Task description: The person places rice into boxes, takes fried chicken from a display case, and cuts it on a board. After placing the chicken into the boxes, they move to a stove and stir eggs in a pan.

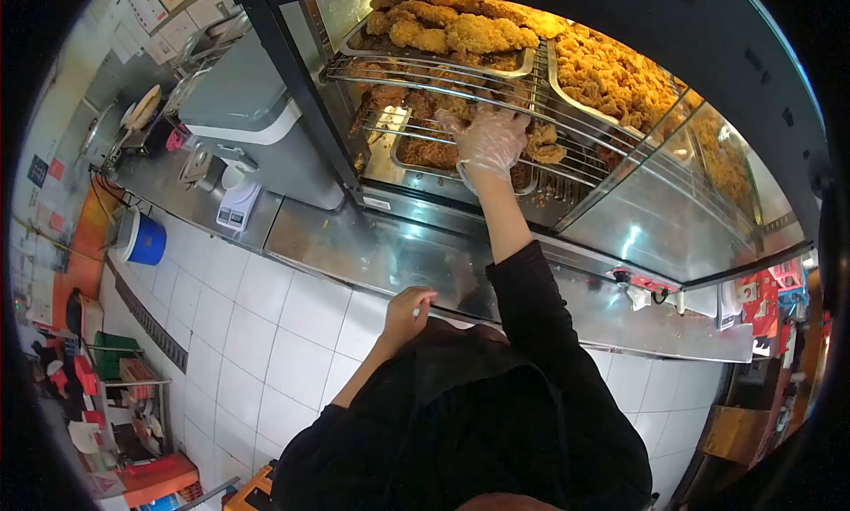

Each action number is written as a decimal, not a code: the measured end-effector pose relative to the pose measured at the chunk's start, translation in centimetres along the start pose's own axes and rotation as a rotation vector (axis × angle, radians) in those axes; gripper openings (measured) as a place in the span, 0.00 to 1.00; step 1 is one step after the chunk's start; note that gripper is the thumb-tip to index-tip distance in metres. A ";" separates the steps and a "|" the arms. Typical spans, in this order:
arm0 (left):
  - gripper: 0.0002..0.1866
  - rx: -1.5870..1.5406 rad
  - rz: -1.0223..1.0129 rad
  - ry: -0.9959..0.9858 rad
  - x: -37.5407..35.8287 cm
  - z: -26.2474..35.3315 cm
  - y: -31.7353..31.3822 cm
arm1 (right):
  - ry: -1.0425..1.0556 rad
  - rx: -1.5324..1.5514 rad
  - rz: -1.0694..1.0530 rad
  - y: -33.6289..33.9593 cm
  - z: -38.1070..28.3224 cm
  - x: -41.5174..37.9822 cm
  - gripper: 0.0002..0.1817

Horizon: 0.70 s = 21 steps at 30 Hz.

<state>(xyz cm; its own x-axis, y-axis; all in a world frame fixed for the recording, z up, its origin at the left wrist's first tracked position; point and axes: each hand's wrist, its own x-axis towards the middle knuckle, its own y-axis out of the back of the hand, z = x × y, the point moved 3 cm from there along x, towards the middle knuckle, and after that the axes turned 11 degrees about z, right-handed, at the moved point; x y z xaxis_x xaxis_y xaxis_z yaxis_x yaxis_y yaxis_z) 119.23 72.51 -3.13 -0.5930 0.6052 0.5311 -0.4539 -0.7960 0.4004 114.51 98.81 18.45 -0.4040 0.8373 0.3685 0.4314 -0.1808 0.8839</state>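
My right hand (491, 143), in a clear plastic glove, reaches into a lit glass food warmer at the lower wire shelf. Its fingers look spread over pieces of fried chicken, with their tips partly hidden by the wires and food. A piece of fried chicken (546, 144) lies just right of the glove. Below the hand is a metal tray (412, 164) with browned food in it. My left hand (405, 316) is bare and closed in front of my body, near the counter edge. A small whitish bit shows at its fingers, too small to name.
Trays of fried chicken (491, 34) and smaller fried pieces (611, 73) stand on the upper shelf. A glass panel (664, 201) covers the warmer's right side. Left along the steel counter (354, 250) are a grey lidded bin (257, 112) and a white scale (237, 207).
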 end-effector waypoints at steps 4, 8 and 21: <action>0.06 -0.108 -0.069 0.061 1.0 0.7 -1.8 | -0.022 0.080 -0.138 1.1 0.3 0.5 0.53; 0.07 -0.258 -0.028 0.092 3.5 3.2 -2.9 | 0.040 0.124 0.034 0.8 1.1 0.3 0.47; 0.39 -1.904 -0.012 1.012 14.9 2.4 -7.5 | 0.497 0.679 0.815 0.6 3.8 -3.6 0.26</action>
<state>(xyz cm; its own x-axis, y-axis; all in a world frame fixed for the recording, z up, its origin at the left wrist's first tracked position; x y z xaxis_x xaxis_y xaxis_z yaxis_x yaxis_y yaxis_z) 115.34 87.50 3.55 -0.3512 0.9155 -0.1964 -0.0181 -0.2163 -0.9762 119.29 97.63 16.54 -0.0157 0.2797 0.9600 0.9897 -0.1324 0.0547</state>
